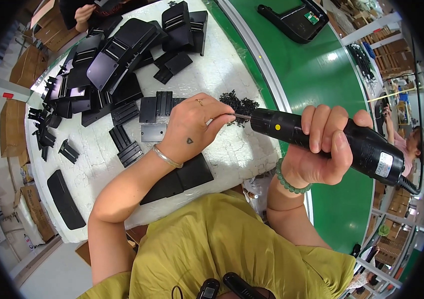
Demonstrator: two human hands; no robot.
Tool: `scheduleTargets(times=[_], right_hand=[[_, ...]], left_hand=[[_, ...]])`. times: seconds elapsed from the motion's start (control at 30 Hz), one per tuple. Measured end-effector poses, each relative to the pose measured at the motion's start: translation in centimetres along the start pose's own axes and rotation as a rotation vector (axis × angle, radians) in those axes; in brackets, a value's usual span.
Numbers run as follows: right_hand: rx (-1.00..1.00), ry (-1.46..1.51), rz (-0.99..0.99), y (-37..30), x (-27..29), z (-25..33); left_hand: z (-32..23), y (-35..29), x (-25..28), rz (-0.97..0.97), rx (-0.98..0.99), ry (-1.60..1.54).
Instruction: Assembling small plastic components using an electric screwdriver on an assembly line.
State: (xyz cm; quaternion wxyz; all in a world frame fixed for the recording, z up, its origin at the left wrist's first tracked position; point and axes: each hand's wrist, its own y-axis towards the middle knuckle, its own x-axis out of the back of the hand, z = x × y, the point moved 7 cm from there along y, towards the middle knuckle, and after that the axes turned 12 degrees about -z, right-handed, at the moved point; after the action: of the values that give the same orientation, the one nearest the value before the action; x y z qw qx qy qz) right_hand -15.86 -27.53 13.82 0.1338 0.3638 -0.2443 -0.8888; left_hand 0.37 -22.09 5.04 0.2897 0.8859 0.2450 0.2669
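My right hand (321, 154) is wrapped round a black corded electric screwdriver (284, 127), held level with its tip toward the left. At the end of its thin metal bit (243, 116), the thumb and forefinger of my left hand (192, 122) are pinched together. Whatever sits between those fingertips is too small or hidden to make out. Just behind the bit lies a heap of small black screws (239, 102) on the white foam-like work surface (222, 65). Below my left wrist is a flat black plastic panel (195, 174), partly covered by my forearm.
Black plastic housings (122, 50) are piled at the far left, with small black brackets (69, 152) beside them. Ribbed black pieces (124, 145) lie nearer. A green conveyor belt (341, 209) runs along the right, carrying a black shell (299, 22). Another person's hand (83, 17) shows at the top left.
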Motion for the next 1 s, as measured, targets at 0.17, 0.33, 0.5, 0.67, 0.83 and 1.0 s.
scheduleTargets(times=[0.17,0.33,0.5,0.67,0.83,1.0], right_hand=[[0.006,0.027,0.016,0.2,-0.3,0.4],[0.001,0.072,0.097,0.2,-0.8,0.7],[-0.020,0.118,0.142,-0.1,-1.6,0.9],[-0.061,0.099,0.263,-0.6,-3.8,1.4],[-0.077,0.119,0.309,-1.9,-4.8,2.0],[-0.197,0.010,0.380,-3.1,-5.1,-0.2]], left_hand=[[1.2,-0.4,0.1,0.004,0.103,-0.044],[0.4,-0.1,0.8,-0.037,0.068,-0.096],[-0.1,-0.3,1.5,-0.061,0.102,-0.134],[-1.8,-1.1,1.9,-0.011,-0.083,-0.078],[-2.6,-3.4,3.1,-0.007,0.014,-0.130],[-0.2,-3.2,6.7,-0.068,0.124,0.089]])
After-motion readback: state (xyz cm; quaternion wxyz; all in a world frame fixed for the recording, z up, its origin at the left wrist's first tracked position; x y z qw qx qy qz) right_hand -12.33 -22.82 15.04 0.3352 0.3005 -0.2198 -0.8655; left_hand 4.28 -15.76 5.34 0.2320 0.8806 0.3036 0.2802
